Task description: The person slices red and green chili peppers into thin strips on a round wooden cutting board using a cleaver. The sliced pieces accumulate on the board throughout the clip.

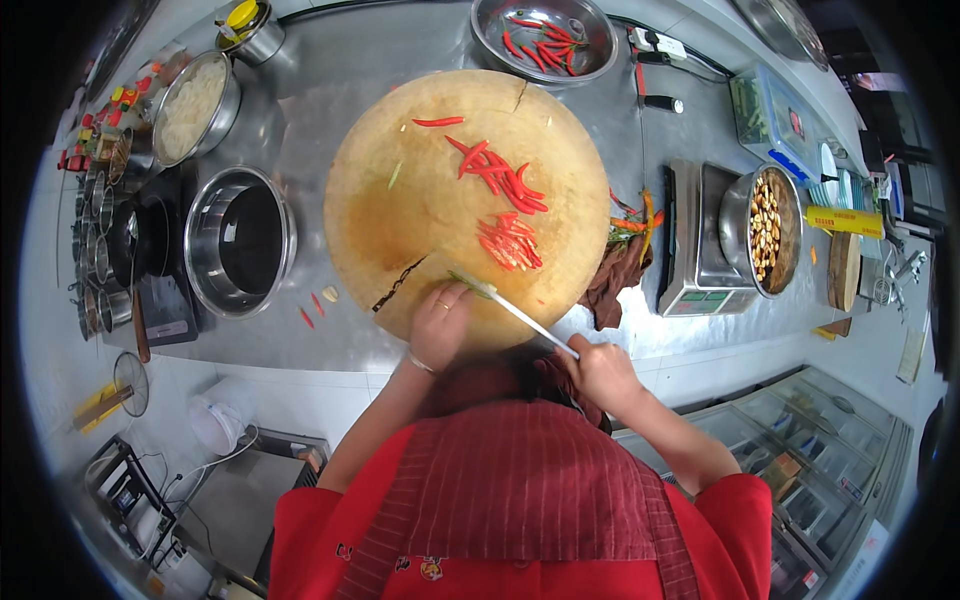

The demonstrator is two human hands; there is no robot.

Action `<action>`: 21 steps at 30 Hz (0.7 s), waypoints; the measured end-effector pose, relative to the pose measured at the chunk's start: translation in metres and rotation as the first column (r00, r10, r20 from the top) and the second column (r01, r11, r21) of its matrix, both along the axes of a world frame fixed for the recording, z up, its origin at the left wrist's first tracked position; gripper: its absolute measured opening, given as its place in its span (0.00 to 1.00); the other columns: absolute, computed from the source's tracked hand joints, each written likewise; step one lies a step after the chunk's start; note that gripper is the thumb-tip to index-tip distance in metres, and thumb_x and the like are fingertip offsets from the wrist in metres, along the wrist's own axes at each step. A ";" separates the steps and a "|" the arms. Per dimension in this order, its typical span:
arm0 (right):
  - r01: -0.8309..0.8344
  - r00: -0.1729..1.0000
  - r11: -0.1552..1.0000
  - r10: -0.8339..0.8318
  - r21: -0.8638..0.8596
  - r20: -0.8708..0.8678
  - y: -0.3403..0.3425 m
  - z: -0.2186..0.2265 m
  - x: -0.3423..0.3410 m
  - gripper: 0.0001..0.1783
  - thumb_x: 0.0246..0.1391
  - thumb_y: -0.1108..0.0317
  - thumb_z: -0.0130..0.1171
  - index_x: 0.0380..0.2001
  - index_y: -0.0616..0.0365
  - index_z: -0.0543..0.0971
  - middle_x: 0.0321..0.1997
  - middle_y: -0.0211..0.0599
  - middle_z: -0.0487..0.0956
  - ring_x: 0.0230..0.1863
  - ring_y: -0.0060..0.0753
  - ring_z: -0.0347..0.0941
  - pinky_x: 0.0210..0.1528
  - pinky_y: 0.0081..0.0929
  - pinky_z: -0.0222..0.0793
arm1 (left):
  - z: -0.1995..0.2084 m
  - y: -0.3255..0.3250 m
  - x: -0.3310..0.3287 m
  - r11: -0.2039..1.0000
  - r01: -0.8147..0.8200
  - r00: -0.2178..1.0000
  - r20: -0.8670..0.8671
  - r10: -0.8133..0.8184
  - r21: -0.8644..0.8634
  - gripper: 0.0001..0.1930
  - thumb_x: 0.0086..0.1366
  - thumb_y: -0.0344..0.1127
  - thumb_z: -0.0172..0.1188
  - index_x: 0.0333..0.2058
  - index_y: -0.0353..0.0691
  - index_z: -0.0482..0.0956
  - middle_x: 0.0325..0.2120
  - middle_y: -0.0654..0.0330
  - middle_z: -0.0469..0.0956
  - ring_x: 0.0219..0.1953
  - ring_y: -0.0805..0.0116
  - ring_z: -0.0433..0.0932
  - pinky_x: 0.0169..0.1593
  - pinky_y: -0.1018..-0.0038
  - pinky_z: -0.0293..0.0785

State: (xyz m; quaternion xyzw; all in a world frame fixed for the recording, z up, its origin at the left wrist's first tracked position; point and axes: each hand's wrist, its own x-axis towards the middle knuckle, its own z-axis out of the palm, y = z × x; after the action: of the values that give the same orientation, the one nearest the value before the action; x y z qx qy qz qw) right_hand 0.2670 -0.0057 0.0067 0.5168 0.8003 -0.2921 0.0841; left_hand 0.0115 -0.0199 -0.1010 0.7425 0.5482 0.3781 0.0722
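A large round wooden chopping board [370,180] lies before me, cracked at its near left. My right hand [603,375] is closed around the handle of a knife [525,318], whose pale blade reaches over the board's near edge. My left hand [438,325], with a ring on one finger, presses its curled fingertips to the board just left of the blade tip. A small green piece [472,284] shows by the blade tip; what lies under my fingers is hidden. Whole red chillies [495,172] lie farther up, above a heap of sliced red chilli [510,243].
A steel bowl of red chillies [590,20] stands behind the board. Left are an empty steel basin [196,243] and a bowl of pale food [195,110]. Right are a brown cloth [610,290], a scale [690,240] and a steel bowl of brown pieces [735,225].
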 end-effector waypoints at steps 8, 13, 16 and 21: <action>-0.048 0.999 0.999 0.048 -0.009 0.025 0.001 0.040 0.009 0.14 0.58 0.61 0.56 0.28 0.62 0.73 0.15 0.54 0.74 0.19 0.59 0.74 0.23 0.48 0.71 | 0.004 0.002 0.000 1.000 -0.011 1.000 -0.010 0.011 0.000 0.11 0.50 0.23 0.58 0.35 0.29 0.79 0.37 0.50 0.78 0.40 0.54 0.78 0.43 0.67 0.78; -0.071 0.995 0.994 0.077 -0.083 0.067 0.004 0.050 0.008 0.12 0.55 0.64 0.57 0.28 0.63 0.72 0.17 0.55 0.75 0.22 0.59 0.75 0.25 0.50 0.72 | 0.007 0.003 0.000 1.000 -0.008 1.000 0.020 0.008 -0.020 0.11 0.51 0.23 0.58 0.35 0.29 0.80 0.37 0.50 0.79 0.39 0.55 0.79 0.43 0.67 0.78; -0.049 0.998 0.993 0.053 -0.106 0.043 0.004 0.041 0.006 0.11 0.55 0.65 0.57 0.29 0.63 0.71 0.18 0.56 0.76 0.23 0.60 0.76 0.26 0.51 0.72 | 0.001 -0.002 -0.001 1.000 -0.002 1.000 -0.003 0.002 -0.003 0.11 0.51 0.23 0.58 0.35 0.29 0.80 0.37 0.50 0.79 0.39 0.55 0.79 0.42 0.67 0.78; -0.027 1.000 0.995 0.028 -0.091 0.010 0.003 0.011 -0.004 0.11 0.56 0.65 0.56 0.29 0.64 0.72 0.18 0.57 0.75 0.22 0.61 0.75 0.25 0.51 0.71 | 0.001 -0.002 0.000 1.000 0.006 1.000 0.018 -0.005 -0.012 0.10 0.52 0.23 0.58 0.35 0.29 0.80 0.37 0.51 0.79 0.38 0.55 0.78 0.41 0.68 0.78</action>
State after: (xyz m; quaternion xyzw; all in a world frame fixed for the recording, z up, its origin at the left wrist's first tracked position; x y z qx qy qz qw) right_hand 0.2632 -0.0024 0.0177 0.5028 0.7928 -0.3242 0.1162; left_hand 0.0118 -0.0215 -0.1004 0.7401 0.5476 0.3816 0.0826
